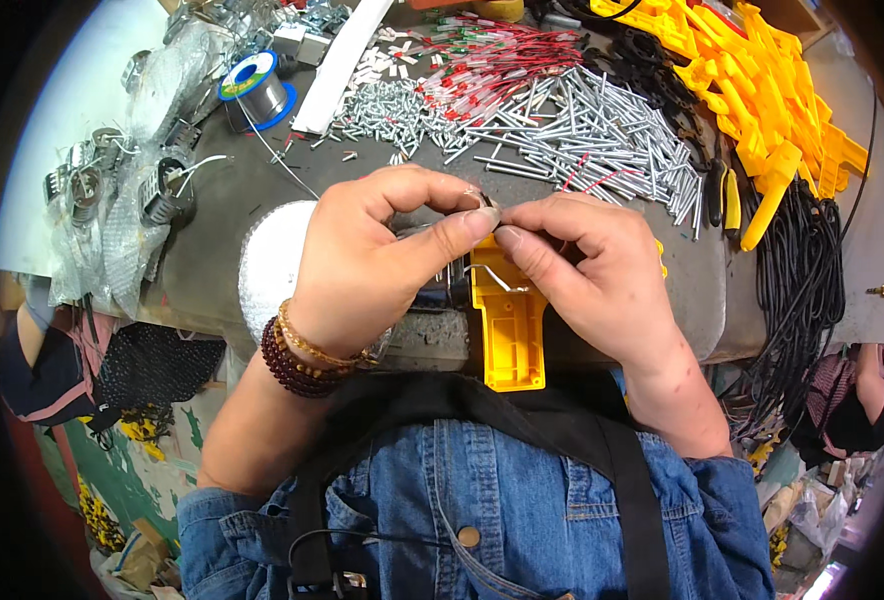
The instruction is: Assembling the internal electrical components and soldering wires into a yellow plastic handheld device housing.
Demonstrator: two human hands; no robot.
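Note:
My left hand (387, 235) and my right hand (592, 260) meet at the fingertips above the bench. Both are closed in a pinch on a small dark piece (487, 201) with fine strands, which looks like the end of a wire; the fingers hide most of it. Just below them lies a yellow plastic housing (513, 345), its hollow, ribbed inside facing up. A white lead (492, 276) with a bare, silvery end curves over the housing's upper part. Dark parts beside the housing are partly covered by my left hand.
A solder spool (265, 100) stands at the back left, near metal lamp sockets (167, 190) in bubble wrap. Behind my hands lie piles of long screws (602, 130) and red-lead components (492, 60). Yellow housings (762, 90), pliers (732, 205) and black cables (797, 260) are at right.

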